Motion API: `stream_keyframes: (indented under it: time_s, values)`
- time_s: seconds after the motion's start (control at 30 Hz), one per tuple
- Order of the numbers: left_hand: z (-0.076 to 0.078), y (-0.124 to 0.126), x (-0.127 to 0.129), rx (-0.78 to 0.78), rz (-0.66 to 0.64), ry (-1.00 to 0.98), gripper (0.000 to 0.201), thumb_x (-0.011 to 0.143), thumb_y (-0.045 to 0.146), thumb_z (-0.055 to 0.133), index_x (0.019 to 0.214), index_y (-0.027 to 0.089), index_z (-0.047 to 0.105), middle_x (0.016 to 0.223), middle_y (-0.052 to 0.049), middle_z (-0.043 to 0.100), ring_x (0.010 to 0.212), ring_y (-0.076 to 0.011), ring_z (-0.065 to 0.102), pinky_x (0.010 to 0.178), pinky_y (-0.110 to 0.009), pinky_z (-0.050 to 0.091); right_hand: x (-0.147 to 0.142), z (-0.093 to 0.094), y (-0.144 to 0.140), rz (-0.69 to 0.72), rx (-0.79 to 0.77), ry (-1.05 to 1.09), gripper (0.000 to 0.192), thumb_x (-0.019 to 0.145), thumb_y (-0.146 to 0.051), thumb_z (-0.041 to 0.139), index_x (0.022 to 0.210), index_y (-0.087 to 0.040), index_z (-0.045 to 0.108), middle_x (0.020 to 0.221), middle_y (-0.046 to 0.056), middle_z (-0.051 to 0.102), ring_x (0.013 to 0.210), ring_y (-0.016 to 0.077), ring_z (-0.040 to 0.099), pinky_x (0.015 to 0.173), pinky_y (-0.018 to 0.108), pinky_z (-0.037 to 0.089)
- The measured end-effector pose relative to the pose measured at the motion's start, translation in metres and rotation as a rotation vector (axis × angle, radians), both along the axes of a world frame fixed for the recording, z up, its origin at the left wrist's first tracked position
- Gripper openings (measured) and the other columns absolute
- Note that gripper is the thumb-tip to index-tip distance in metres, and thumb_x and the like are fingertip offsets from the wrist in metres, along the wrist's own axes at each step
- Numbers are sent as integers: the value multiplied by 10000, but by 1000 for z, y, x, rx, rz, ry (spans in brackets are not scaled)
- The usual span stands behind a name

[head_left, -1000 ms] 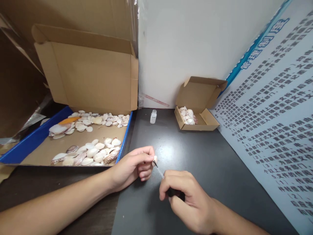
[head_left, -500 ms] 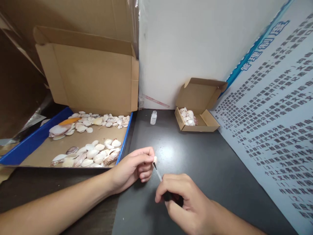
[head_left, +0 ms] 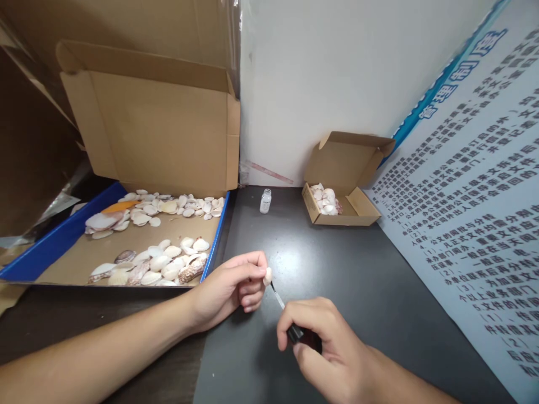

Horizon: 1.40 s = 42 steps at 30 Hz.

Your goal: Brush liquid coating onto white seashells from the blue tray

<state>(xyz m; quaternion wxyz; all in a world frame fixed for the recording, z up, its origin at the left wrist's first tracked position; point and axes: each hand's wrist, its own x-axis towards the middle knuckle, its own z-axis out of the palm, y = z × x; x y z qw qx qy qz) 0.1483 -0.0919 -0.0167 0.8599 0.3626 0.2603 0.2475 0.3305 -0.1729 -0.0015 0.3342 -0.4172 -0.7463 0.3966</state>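
Note:
Between the thumb and forefinger of my left hand (head_left: 236, 286) is a small pale seashell (head_left: 268, 276), its other fingers curled in. My right hand (head_left: 324, 342) is closed round the black cap of a small applicator brush (head_left: 277, 295). The brush's thin clear stem points up and left, and its dark tip is at the shell's lower right edge; whether it touches I cannot tell. Beyond both hands, a small clear glass bottle (head_left: 265, 202) stands upright on the dark table, uncapped, with a whitish content.
At left, a large open blue-sided cardboard box (head_left: 76, 264) holds two groups of seashells (head_left: 158, 264). A smaller open cardboard box (head_left: 345, 219) with white shells (head_left: 325, 199) stands at the back right. A printed poster (head_left: 471, 196) covers the right wall.
My right hand has drawn slightly to the right with the brush, so its tip has shifted from the shell's left side to its lower right. My left hand stays nearly still.

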Motion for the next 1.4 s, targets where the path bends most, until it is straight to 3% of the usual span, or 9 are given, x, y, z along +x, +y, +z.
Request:
stream_keyframes:
  time_s: [0.13, 0.27, 0.37, 0.5, 0.7, 0.87, 1.07, 1.27, 1.4]
  values:
    - [-1, 0, 0, -3, 1, 20, 174, 857, 219, 558, 710, 182, 473, 547, 76, 313, 455, -69, 285, 468, -199, 278, 1, 0, 0, -28, 83, 73, 155, 668, -114, 422, 704, -184, 555, 622, -13, 496, 534, 106, 425, 506, 218, 319]
    - [0, 1, 0, 5, 7, 35, 149, 858, 223, 539, 726, 179, 488, 578, 62, 361, 457, -68, 306, 470, -208, 284, 2, -2, 0, -5, -17, -12, 181, 627, -108, 420, 699, -188, 565, 593, -21, 487, 516, 106, 419, 500, 220, 307]
    - [-1, 1, 0, 12, -7, 35, 163, 853, 233, 538, 709, 178, 485, 573, 61, 360, 454, -68, 308, 468, -210, 282, 2, -4, -2, 18, -26, -20, 177, 593, -110, 417, 671, -195, 551, 537, -39, 443, 481, 99, 376, 485, 218, 288]
    - [-1, 1, 1, 9, -12, 35, 147, 832, 239, 553, 713, 182, 488, 560, 66, 344, 449, -70, 304, 458, -208, 271, 1, -3, -2, 61, 43, 25, 184, 621, -112, 429, 713, -191, 568, 617, -17, 493, 521, 107, 411, 501, 222, 309]
    - [1, 0, 0, 22, -25, 32, 142, 843, 227, 535, 720, 184, 481, 576, 62, 362, 455, -70, 304, 468, -212, 280, 0, -1, -1, 2, -48, -42, 178, 607, -102, 420, 686, -193, 552, 565, -33, 454, 502, 104, 393, 496, 219, 293]
    - [1, 0, 0, 27, -23, 37, 136, 842, 229, 536, 727, 186, 478, 563, 64, 366, 454, -72, 302, 465, -211, 270, 0, -1, 0, 11, 56, 19, 182, 624, -97, 415, 703, -186, 553, 629, -17, 484, 538, 104, 422, 525, 223, 312]
    - [-1, 1, 0, 18, -25, 47, 136, 832, 232, 548, 731, 181, 473, 603, 59, 387, 454, -60, 306, 470, -214, 268, 0, -4, 0, 25, -77, -53, 150, 579, -85, 425, 647, -195, 501, 551, -40, 430, 488, 94, 384, 480, 215, 273]
    - [-2, 0, 0, 27, -24, 38, 132, 829, 240, 555, 737, 190, 474, 542, 79, 310, 454, -73, 294, 465, -211, 258, -1, -4, -1, -4, 35, 17, 166, 605, -80, 423, 685, -191, 516, 608, -29, 464, 504, 87, 385, 486, 207, 287]
    - [-2, 0, 0, 25, -18, 35, 139, 820, 240, 571, 735, 190, 474, 540, 79, 332, 448, -67, 277, 462, -205, 258, -1, -4, -1, -20, -36, -10, 170, 614, -80, 431, 702, -190, 526, 593, -33, 460, 495, 86, 388, 471, 202, 278]
